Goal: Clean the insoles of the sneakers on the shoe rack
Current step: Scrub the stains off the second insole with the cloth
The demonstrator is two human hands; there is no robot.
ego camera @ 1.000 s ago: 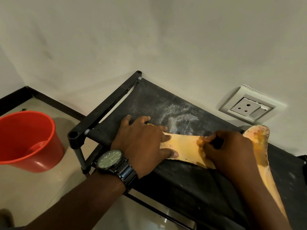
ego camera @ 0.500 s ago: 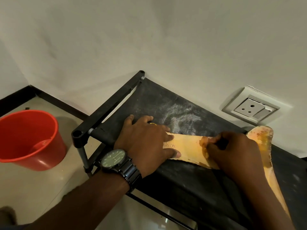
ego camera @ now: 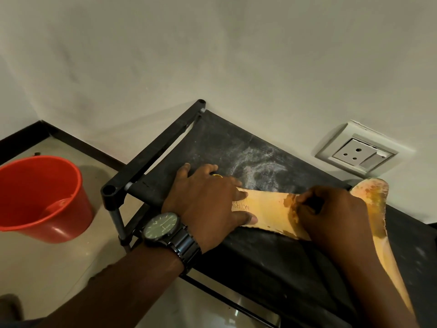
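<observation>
A tan insole with printed letters lies flat on the black fabric top of the shoe rack. My left hand, watch on its wrist, presses the insole's left end down with straight fingers. My right hand has its fingers curled round a small dark object at the insole's stained middle; what that object is cannot be made out. A second insole, stained yellow-brown, lies on the rack to the right, partly under my right forearm.
A red bucket stands on the tiled floor to the left of the rack. A white wall socket sits on the wall just behind the rack. The rack's black corner post juts out near the bucket. Pale dust marks the fabric.
My right hand has shifted slightly right along the insole. The left hand stays pressed on the insole's end. The view has drifted a little.
</observation>
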